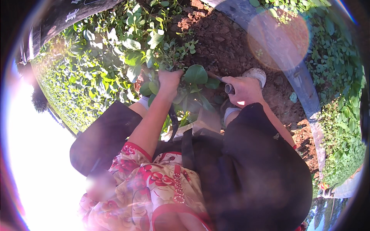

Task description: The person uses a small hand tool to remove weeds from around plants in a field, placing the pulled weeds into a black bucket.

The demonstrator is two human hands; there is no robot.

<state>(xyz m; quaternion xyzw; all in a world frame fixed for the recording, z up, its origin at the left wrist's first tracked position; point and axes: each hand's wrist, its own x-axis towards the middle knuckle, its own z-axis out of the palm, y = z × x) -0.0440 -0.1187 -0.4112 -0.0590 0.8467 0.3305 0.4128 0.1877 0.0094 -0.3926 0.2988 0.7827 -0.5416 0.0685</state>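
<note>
Steadying stems for tool work looks like step in hand. Your left hand (pixel 169 82), 11 o'clock, is closed, seemingly around small-leaved green plant clump (pixel 174 56) toward 12. Your right hand (pixel 246 90), 2 o'clock, grips dark, cylindrical-handled tool (pixel 229 89); working end hidden. Next move likely calls for firm left hold, low tool stroke.

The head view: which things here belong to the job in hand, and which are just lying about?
Seemingly part of the job:
left hand, closed on green plants
right hand, gripping a tool handle; the tool's far end is hidden

Seemingly just around:
grey plastic strip beside bare soil
dark sheet at upper left
</note>
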